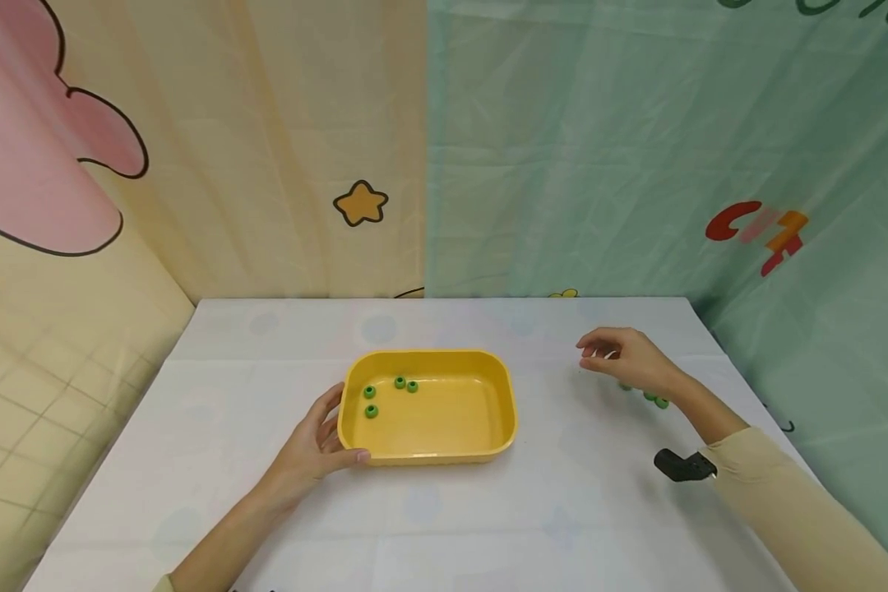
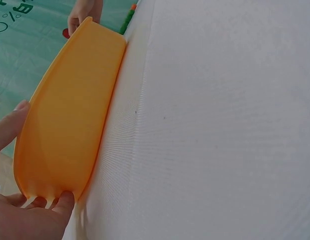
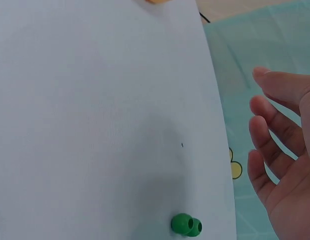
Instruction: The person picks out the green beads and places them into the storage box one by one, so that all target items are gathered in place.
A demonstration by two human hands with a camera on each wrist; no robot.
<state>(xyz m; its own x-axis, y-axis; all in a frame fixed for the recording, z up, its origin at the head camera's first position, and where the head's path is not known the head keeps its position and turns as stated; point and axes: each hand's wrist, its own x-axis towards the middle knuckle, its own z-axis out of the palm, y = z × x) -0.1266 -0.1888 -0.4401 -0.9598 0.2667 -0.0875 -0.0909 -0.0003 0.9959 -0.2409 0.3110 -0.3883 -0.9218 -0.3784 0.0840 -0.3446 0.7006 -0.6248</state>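
A shallow yellow tray (image 1: 444,456) rests on the table, with several green beads (image 1: 371,411) lying in its left half, their holes showing. My left hand (image 1: 314,448) grips the tray's left end, thumb at the front rim and fingers along the side wall; in the left wrist view the fingertips press the orange-looking wall (image 2: 69,115). To the right of the tray my right hand (image 1: 629,359) hovers over the table, fingers loosely bent and nothing between them. More green beads (image 1: 662,403) lie under and beside its wrist, partly hidden; two show in the right wrist view as green beads (image 3: 182,224).
A white cloth (image 1: 266,362) with faint pale spots covers the table. Printed curtains (image 1: 562,164) stand along the back and the right side. A black device (image 1: 684,466) is strapped at the right wrist, near the cuff of a beige sleeve (image 1: 770,485).
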